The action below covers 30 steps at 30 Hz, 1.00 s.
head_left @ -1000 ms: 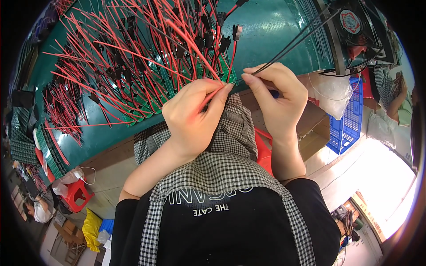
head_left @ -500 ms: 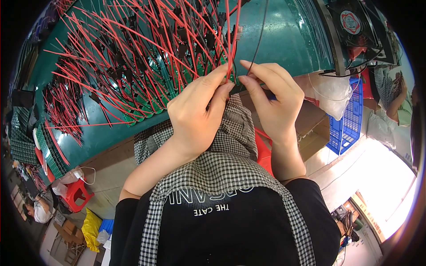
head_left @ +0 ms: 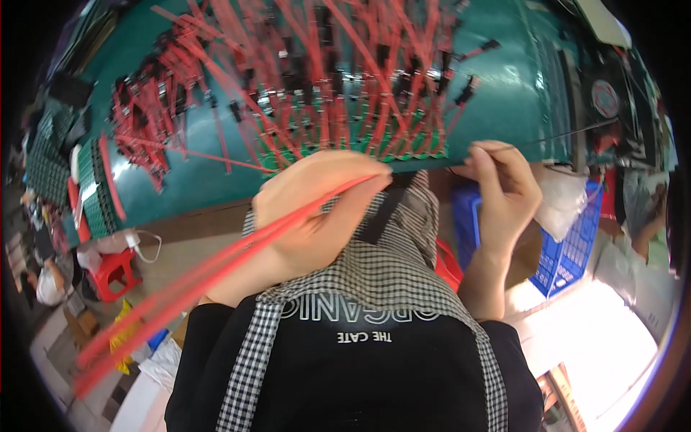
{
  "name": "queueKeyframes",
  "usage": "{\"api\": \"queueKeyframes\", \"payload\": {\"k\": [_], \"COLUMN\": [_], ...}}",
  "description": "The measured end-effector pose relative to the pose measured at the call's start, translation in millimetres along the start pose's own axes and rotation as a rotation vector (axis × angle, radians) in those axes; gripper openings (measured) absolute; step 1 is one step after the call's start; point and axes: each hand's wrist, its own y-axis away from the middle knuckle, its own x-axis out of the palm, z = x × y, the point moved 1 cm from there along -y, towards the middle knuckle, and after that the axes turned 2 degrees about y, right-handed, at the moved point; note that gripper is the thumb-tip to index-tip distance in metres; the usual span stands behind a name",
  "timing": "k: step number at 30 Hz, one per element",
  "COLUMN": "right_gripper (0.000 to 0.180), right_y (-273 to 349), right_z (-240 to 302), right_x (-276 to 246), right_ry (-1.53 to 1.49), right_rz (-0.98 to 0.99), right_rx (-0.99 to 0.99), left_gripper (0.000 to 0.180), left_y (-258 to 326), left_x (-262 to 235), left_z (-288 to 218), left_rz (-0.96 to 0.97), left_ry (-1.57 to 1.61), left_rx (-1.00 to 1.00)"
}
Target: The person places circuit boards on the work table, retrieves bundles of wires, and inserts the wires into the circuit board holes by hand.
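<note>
My left hand (head_left: 320,209) is closed in a pinch on red wires (head_left: 194,284), whose long ends sweep back over the wrist to the lower left, smeared by motion. To its right, my right hand (head_left: 507,191) pinches a thin dark wire (head_left: 568,135) that runs off to the right over the table edge. A dark strip hangs below the left fingertips; whether they hold it I cannot tell. Just beyond the hands, green circuit boards (head_left: 410,151) stand along the table's near edge, with many red and black wires (head_left: 324,79) rising from them, blurred.
The green table (head_left: 497,104) spans the far side. Loose red wires (head_left: 155,115) lie at its left; a black fan-like device (head_left: 604,97) stands at right. Below are a blue crate (head_left: 572,248), a clear plastic bag (head_left: 565,205) and a red stool (head_left: 115,277).
My hands have moved apart, the right one to the right with the dark wire. The red wires in my left hand have swung from upright to the lower left. The whole view has shifted.
</note>
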Motion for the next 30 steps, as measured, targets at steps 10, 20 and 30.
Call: {"api": "queueKeyframes", "payload": {"k": [10,20,30], "right_gripper": [0.001,0.003,0.003], "right_y": [-5,3,5], "right_z": [-5,-4,-7], "right_x": [-2,-6,-3], "right_ry": [0.045,0.125,0.119], "right_rz": [0.009,-0.037,-0.029], "right_rx": [-0.069,-0.11,-0.105], "left_gripper": [0.01,0.009,0.01], "left_y": [44,14,-1], "left_x": [-120,-91,-68], "left_z": [0,3,11], "left_rz": [-0.629,-0.334,-0.305], "left_ry": [-0.098,0.24,0.192], "left_rx": [-0.353,-0.355,-0.324]}}
